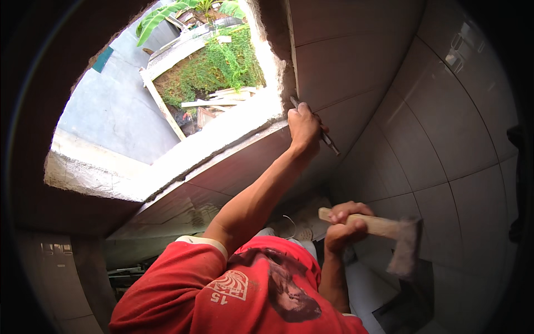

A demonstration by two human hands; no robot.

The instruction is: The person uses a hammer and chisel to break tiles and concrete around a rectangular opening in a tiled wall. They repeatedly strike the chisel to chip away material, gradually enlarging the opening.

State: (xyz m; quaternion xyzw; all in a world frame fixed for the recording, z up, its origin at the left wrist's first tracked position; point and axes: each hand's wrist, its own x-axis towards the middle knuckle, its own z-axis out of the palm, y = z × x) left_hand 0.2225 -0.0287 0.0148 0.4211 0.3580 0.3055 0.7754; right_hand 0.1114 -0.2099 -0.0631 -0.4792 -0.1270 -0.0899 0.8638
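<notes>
My left hand [303,128] is closed round a dark metal chisel [331,143], raised beside the lower right corner of the rough window opening [233,117]. One tip of the chisel is near the narrow dark strip between the frame and the grey tiles [345,61]. My right hand [346,227] grips the wooden handle of a hammer [404,250] lower right of the left hand; its head is smeared by motion.
Tiled walls [445,139] surround the opening on the right and below. Outside are a pale wall [111,111], green plants [222,61] and loose planks [217,103]. Low in view, behind my red shirt, are dim clutter and a pale floor area [364,289].
</notes>
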